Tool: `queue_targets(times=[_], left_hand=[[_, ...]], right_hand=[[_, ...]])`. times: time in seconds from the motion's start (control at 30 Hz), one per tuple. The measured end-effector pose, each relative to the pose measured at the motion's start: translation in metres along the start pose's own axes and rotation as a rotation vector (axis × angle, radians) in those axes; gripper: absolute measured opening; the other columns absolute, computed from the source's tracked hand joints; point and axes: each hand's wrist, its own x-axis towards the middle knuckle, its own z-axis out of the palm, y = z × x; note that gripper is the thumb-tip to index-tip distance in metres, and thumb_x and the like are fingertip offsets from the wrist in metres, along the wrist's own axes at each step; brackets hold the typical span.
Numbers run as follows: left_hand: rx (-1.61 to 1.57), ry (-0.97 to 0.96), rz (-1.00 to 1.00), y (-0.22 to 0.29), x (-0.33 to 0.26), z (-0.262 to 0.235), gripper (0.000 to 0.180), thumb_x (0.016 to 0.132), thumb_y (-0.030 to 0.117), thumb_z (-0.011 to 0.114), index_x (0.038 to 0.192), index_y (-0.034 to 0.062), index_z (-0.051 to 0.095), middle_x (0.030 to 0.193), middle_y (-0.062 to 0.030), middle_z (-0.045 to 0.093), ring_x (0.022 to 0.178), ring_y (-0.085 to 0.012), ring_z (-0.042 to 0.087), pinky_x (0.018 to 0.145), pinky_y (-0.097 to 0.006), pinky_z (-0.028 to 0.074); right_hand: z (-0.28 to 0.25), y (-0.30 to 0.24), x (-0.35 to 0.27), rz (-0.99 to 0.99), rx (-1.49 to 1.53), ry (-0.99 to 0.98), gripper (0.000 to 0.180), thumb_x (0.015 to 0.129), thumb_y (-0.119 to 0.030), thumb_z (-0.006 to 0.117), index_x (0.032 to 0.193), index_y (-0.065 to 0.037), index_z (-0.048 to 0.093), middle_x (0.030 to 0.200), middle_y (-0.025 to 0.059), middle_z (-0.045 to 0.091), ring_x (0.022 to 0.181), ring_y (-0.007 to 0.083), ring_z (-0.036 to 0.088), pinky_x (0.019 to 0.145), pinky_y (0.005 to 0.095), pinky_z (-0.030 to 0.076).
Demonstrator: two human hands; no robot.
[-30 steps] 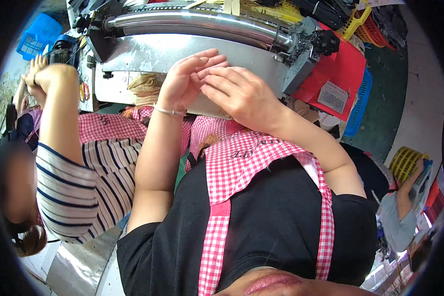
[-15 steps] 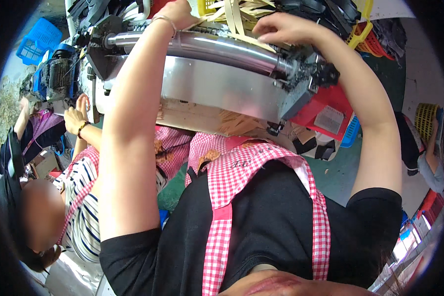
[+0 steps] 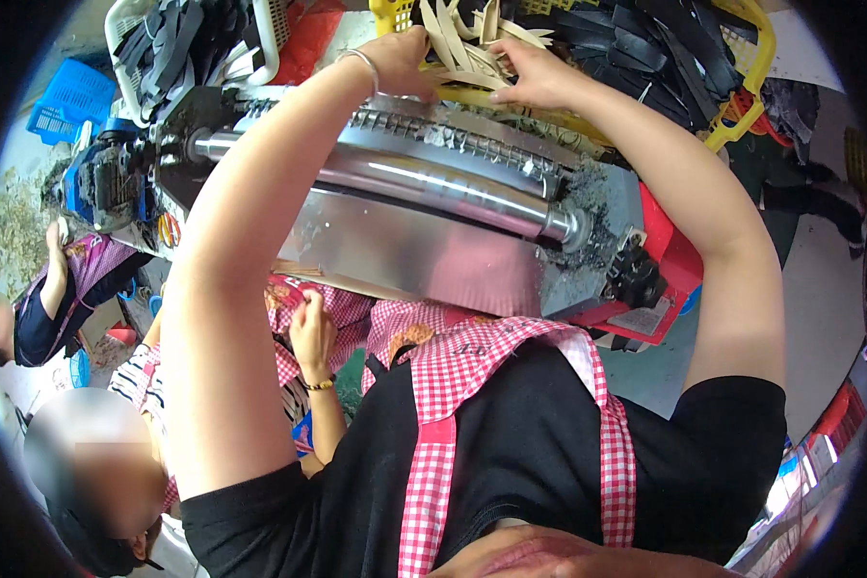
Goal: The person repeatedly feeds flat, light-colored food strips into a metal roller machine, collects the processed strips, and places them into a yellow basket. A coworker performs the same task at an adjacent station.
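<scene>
Loose beige strips [image 3: 459, 40] of thin, flexible material lie in a yellow basket beyond the machine's rollers. My left hand [image 3: 395, 65], with a bracelet at the wrist, curls at the strips' left side. One flat strip runs into its grip; its fingertips are mostly hidden. At the strips' right side is my right hand [image 3: 541, 77], thumb and fingers spread apart around their edge. Below both hands stretches the machine's shiny metal roller [image 3: 433, 193], with a smooth metal plate [image 3: 376, 236] on the near side.
Black strips fill a yellow basket [image 3: 763, 72] at right and a white basket [image 3: 265, 39] at left. Dark scraps coat the machine's right end [image 3: 588, 212]. Close at left, a co-worker's hand [image 3: 313, 337] is below the plate. Another person [image 3: 63, 279] is farther left.
My view has shifted, so the machine appears lower and more of the baskets shows. My right hand has spread around the beige strips. The co-worker's hand has come to the plate's near side.
</scene>
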Motion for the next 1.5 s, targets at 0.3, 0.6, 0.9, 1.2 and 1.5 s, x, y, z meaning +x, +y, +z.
queue_targets(times=[0.3,0.6,0.9,1.2,1.5], left_hand=[[-0.003,0.266,0.039,0.027,0.035,-0.065,0.071,0.075,0.043,0.081,0.124,0.0021,0.05,0.104,-0.0218,0.067,0.096,-0.0364,0.066,0.083,-0.044,0.054],[0.112,0.441,-0.064,0.034,0.059,-0.108,0.089,0.08,0.042,0.074,0.147,-0.0023,0.035,0.118,-0.0242,0.066,0.109,-0.0342,0.066,0.091,-0.04,0.053],[-0.617,1.068,0.053,0.076,-0.103,-0.119,0.036,0.089,0.021,0.068,0.114,-0.0042,0.064,0.106,-0.0224,0.07,0.097,-0.0299,0.07,0.084,-0.037,0.055],[-0.839,1.077,0.726,0.181,-0.239,0.083,0.009,0.085,0.003,0.065,0.09,-0.0014,0.06,0.074,-0.0124,0.057,0.06,-0.0279,0.058,0.056,-0.033,0.047],[-0.793,0.728,-0.256,0.087,-0.268,0.274,0.015,0.094,0.016,0.059,0.096,0.0037,0.068,0.084,-0.0175,0.068,0.077,-0.0342,0.068,0.069,-0.041,0.053]], right_hand=[[-0.07,-0.018,0.02,-0.026,-0.12,0.19,0.033,0.086,-0.02,0.066,0.116,-0.008,0.059,0.105,0.0189,0.068,0.104,0.035,0.065,0.089,0.0423,0.052],[-0.128,0.038,0.029,-0.144,-0.297,0.359,0.034,0.091,-0.023,0.065,0.123,-0.013,0.063,0.115,0.0158,0.067,0.108,0.0342,0.064,0.092,0.0408,0.051],[-0.156,-0.098,-0.089,-0.144,0.233,0.532,0.028,0.096,-0.017,0.066,0.12,-0.002,0.067,0.114,0.0039,0.069,0.103,0.0115,0.063,0.093,0.0255,0.047],[-0.028,-0.243,-0.28,-0.223,0.822,0.144,0.021,0.084,-0.006,0.07,0.105,-0.001,0.07,0.087,0.0078,0.067,0.075,0.0119,0.063,0.067,0.0247,0.048],[0.159,-0.167,-0.34,0.558,1.46,-0.034,0.032,0.097,-0.014,0.062,0.123,0.004,0.058,0.106,0.0078,0.068,0.094,0.0133,0.064,0.077,0.0271,0.053]])
